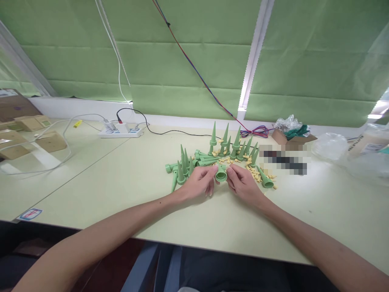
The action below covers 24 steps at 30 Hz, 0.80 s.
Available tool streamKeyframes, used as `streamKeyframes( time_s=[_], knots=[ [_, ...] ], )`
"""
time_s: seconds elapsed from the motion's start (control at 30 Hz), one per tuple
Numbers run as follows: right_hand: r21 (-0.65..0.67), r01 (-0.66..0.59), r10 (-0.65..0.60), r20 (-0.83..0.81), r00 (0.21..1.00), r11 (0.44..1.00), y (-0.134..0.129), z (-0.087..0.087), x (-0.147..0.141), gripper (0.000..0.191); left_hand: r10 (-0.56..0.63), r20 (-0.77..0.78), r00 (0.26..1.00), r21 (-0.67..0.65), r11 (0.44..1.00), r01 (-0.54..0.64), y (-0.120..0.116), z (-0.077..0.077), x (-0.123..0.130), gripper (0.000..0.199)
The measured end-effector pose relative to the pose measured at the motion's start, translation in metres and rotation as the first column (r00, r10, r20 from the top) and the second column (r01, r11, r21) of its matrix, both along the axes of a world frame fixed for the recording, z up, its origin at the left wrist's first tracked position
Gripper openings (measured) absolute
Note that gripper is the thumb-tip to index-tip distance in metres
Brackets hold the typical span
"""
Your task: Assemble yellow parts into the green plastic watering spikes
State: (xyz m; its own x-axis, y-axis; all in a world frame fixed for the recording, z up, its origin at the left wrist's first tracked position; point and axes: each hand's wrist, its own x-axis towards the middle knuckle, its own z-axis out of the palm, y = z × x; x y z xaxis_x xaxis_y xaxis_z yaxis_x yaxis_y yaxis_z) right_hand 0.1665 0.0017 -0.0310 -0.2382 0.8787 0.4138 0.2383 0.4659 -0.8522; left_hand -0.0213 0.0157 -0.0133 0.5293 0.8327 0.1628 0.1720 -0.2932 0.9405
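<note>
My left hand [202, 181] grips a green plastic piece [221, 174] whose round open end faces me. On its right side, the closed fingers of my right hand [242, 182] meet the piece; anything small between them is too small to name. Behind the hands, several green spikes [214, 136] stand upright, with more upright ones [181, 172] to the left. Other green pieces lie in a pile [206, 159] between these groups. Small yellow parts [253, 172] are scattered behind and right of my right hand, near a green cone [266, 179] lying down.
A white power strip [121, 130] with cables sits at the back left. Cardboard boxes [18, 142] are at the far left. An open box with plastic wrap [296, 138], coiled wires [258, 131], a pixelated dark object [285, 162] and clear bags [367, 150] are on the right.
</note>
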Motion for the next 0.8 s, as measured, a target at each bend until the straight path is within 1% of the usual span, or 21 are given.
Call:
streamKeyframes(
  time_s=[0.1, 0.23, 0.43, 0.57, 0.7, 0.8],
  knots=[
    [-0.018, -0.018, 0.018, -0.018, 1.0, 1.0, 0.0009, -0.0023, -0.0002, 0.043, -0.002, -0.032, 1.0, 0.073, 0.997, 0.004, -0.0004, 0.0, -0.0014, 0.05],
    [-0.038, -0.041, 0.041, -0.005, 0.999, 0.998, 0.0025, -0.0058, 0.0013, 0.042, 0.004, -0.066, 0.998, 0.152, 0.988, 0.007, -0.0007, -0.0001, -0.0023, 0.047],
    [-0.048, -0.038, 0.039, 0.021, 0.999, 0.998, 0.0026, -0.0059, 0.0032, 0.042, -0.014, -0.077, 0.997, 0.173, 0.985, 0.027, -0.0002, 0.0001, -0.0027, 0.042],
    [-0.053, -0.029, 0.031, 0.026, 0.999, 0.998, 0.0027, -0.0048, 0.003, 0.043, -0.008, -0.119, 0.993, 0.201, 0.979, 0.032, -0.0015, 0.0022, -0.0019, 0.036],
    [-0.056, -0.031, 0.033, 0.028, 0.999, 0.998, 0.0025, -0.0039, 0.0031, 0.044, 0.016, -0.172, 0.985, 0.274, 0.961, 0.032, -0.0027, 0.0049, -0.0009, 0.035],
    [-0.059, -0.028, 0.031, 0.037, 0.999, 0.998, 0.0018, -0.0029, 0.0033, 0.045, 0.04, -0.183, 0.982, 0.344, 0.939, 0.026, -0.0029, 0.0057, -0.0006, 0.034]
  ],
)
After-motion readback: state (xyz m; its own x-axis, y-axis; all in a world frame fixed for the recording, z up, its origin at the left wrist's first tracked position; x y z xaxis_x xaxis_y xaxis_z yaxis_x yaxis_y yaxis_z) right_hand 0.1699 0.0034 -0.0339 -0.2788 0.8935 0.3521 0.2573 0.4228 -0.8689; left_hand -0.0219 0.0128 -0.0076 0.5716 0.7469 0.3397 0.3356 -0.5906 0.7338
